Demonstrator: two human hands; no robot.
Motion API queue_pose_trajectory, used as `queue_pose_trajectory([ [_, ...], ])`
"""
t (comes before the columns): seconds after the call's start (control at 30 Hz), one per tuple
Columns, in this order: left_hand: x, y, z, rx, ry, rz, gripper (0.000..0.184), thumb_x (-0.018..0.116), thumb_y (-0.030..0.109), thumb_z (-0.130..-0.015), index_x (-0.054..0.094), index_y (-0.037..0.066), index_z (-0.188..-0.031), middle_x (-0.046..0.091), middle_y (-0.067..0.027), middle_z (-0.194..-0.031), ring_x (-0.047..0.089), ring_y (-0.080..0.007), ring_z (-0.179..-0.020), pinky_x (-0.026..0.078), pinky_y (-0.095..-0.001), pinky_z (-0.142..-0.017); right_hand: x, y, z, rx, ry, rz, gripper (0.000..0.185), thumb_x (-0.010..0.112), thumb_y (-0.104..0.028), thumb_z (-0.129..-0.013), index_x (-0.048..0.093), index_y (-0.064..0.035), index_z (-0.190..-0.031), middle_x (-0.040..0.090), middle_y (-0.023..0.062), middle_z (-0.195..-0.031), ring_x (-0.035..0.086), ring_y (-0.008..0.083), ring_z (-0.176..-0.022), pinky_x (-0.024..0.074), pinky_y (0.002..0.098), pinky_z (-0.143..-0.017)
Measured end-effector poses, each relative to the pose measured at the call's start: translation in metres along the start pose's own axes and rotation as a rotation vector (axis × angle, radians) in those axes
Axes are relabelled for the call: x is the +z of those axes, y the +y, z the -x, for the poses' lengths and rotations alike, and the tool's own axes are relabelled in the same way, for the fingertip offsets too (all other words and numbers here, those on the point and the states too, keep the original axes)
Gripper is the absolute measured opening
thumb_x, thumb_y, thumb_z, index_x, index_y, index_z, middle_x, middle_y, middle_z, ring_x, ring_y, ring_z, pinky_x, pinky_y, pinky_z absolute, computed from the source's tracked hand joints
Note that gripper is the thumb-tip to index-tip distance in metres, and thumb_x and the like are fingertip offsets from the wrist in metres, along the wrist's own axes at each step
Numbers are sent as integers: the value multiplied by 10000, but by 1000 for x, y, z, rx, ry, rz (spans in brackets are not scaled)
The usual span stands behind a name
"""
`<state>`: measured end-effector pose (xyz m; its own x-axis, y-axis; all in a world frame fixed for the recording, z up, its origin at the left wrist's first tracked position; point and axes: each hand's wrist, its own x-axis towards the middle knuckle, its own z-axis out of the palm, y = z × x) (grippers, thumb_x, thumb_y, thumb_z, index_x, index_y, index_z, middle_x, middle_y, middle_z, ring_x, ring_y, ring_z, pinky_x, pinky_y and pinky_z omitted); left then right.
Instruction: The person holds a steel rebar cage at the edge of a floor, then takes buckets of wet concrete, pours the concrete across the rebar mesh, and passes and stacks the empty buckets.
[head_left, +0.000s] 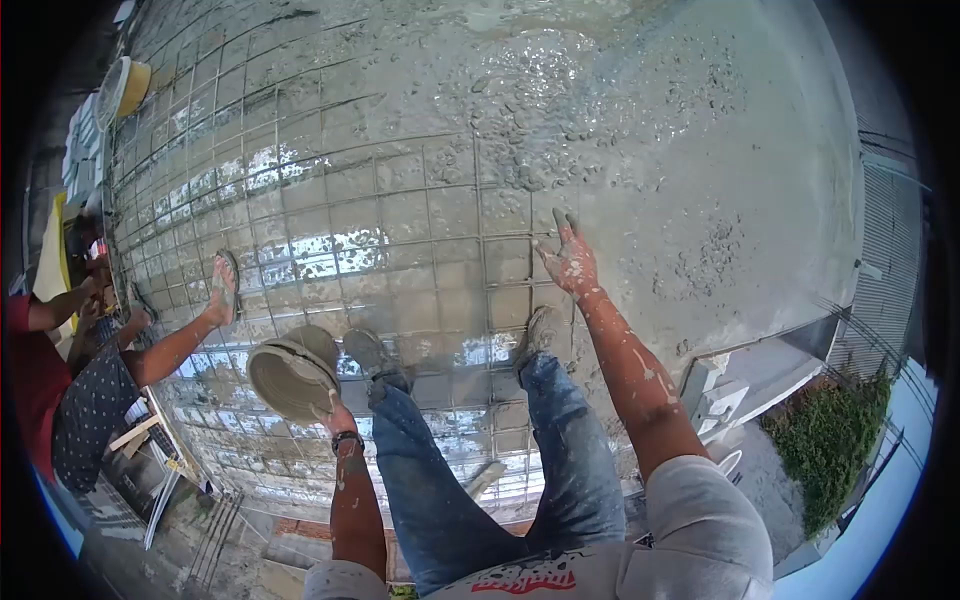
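My left hand, with a dark band at the wrist, grips the rim of a cement-coated bucket. The bucket is tilted, its mouth facing me, to the left of my feet. Stretched out over the slab, my right hand is spattered with cement and holds nothing; its fingers are apart. Beneath it lies the edge where the rebar grid meets wet concrete. My cement-covered shoes stand among the bars.
A person in a red shirt is at the left edge, one sandalled foot on the grid. Another bucket sits at the upper left. Beyond the slab's right edge are a corrugated roof and a green bush.
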<state>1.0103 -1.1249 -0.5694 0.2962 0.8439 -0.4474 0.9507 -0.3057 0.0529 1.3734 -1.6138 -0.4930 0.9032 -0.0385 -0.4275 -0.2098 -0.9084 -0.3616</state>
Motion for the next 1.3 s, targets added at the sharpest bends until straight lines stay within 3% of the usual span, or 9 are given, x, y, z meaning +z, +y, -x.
queue_pose_trajectory([
  [0.07, 11, 56, 38, 325, -84, -134, 923, 495, 717, -752, 475, -67, -1237, 497, -303, -1229, 475, -413, -1137, 347, -442, -973, -8, 53, 31, -47, 33, -46, 553, 588, -449, -814, 511, -105, -1240, 532, 151, -1224, 551, 331, -1045, 450, 412, -899],
  [0.23, 51, 222, 170, 191, -624, -287, 898, 516, 658, -782, 310, 40, -1399, 496, -301, -1232, 503, -414, -1099, 369, -457, -959, 42, 214, 107, 276, -91, -75, 510, 611, -430, -801, 542, -123, -1202, 586, 176, -1137, 556, 325, -1061, 442, 404, -917],
  [0.37, 77, 293, 262, 314, -518, -358, 970, 473, 785, -696, 552, -48, -1187, 541, -279, -1182, 496, -373, -1120, 355, -431, -955, 17, 253, 139, 480, -205, -220, 443, 619, -388, -801, 586, -103, -1139, 632, 173, -1042, 590, 318, -1010, 462, 402, -882],
  [0.43, 50, 329, 310, 494, -680, -495, 731, 502, 617, -803, 461, 85, -1303, 505, -228, -1260, 488, -354, -1145, 348, -407, -981, 7, 264, 154, 514, -204, -256, 390, 627, -289, -761, 603, -93, -1098, 641, 166, -1023, 605, 311, -994, 479, 399, -860],
  [0.57, 57, 313, 323, 621, -816, 83, 656, 514, 546, -853, 430, 131, -1353, 486, -186, -1305, 473, -354, -1171, 335, -395, -990, 12, 269, 153, 558, -183, -286, 381, 629, -120, -678, 613, -83, -1057, 642, 156, -1033, 618, 302, -990, 501, 392, -832],
  [0.8, 20, 265, 227, 357, -819, -561, 715, 523, 598, -816, 498, 64, -1291, 452, -247, -1315, 460, -360, -1180, 333, -413, -985, 56, 174, 119, 471, -148, -312, 394, 616, -369, -783, 623, -61, -1030, 653, 164, -982, 627, 302, -943, 495, 405, -797],
  [1.03, -14, 127, 20, 456, -656, 225, 763, 653, 544, -748, 552, -83, -1169, 590, -200, -1134, 561, -255, -1017, 431, -352, -873, 144, 6, 82, 152, -405, -182, 352, 595, -336, -775, 613, -56, -987, 650, 156, -889, 634, 295, -861, 497, 391, -757],
  [1.13, -50, 105, -43, 373, -684, -102, 714, 624, 503, -788, 521, -63, -1211, 579, -229, -1158, 538, -331, -1069, 395, -383, -927, 187, -67, 64, 38, -504, -311, 314, 590, -285, -779, 601, -54, -990, 643, 156, -859, 629, 301, -836, 494, 382, -756],
  [1.3, -92, 107, -72, 245, -539, 123, 697, 633, 506, -783, 541, -41, -1204, 579, -224, -1168, 532, -354, -1082, 386, -403, -938, 252, -165, 67, -183, -165, -290, 402, 577, -405, -815, 583, -58, -1017, 629, 175, -961, 595, 315, -944, 451, 386, -860],
])
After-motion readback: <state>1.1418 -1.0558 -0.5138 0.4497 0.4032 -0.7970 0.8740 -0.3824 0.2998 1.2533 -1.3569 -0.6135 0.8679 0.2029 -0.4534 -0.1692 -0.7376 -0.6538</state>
